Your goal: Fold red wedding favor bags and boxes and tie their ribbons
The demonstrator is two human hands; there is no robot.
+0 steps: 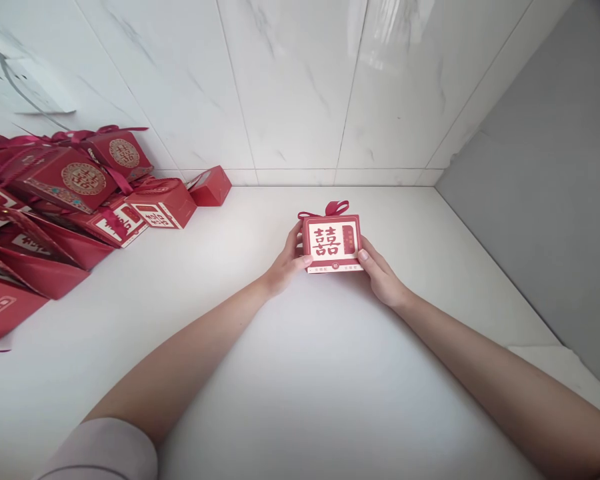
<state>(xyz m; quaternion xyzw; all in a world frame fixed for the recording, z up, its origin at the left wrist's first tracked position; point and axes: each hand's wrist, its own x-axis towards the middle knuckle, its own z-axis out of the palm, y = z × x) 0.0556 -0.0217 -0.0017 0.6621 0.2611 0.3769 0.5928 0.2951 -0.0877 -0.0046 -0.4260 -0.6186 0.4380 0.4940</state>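
Observation:
A red and white gift box (333,243) with large red characters on its front is held between both my hands, near the middle of the white table. A dark red ribbon bow (337,208) sits on top of it. My left hand (286,263) grips the box's left side, thumb on the lower front corner and fingers partly hidden behind. My right hand (381,272) grips the right side, its thumb at the front edge and its other fingers mostly out of sight.
Several red gift boxes with ribbons (75,183) are piled at the left of the table (300,373). One small red box (213,186) lies at the pile's right end, near the marbled tile wall (290,87). A grey surface (545,180) borders the right. A cable (27,97) hangs at upper left.

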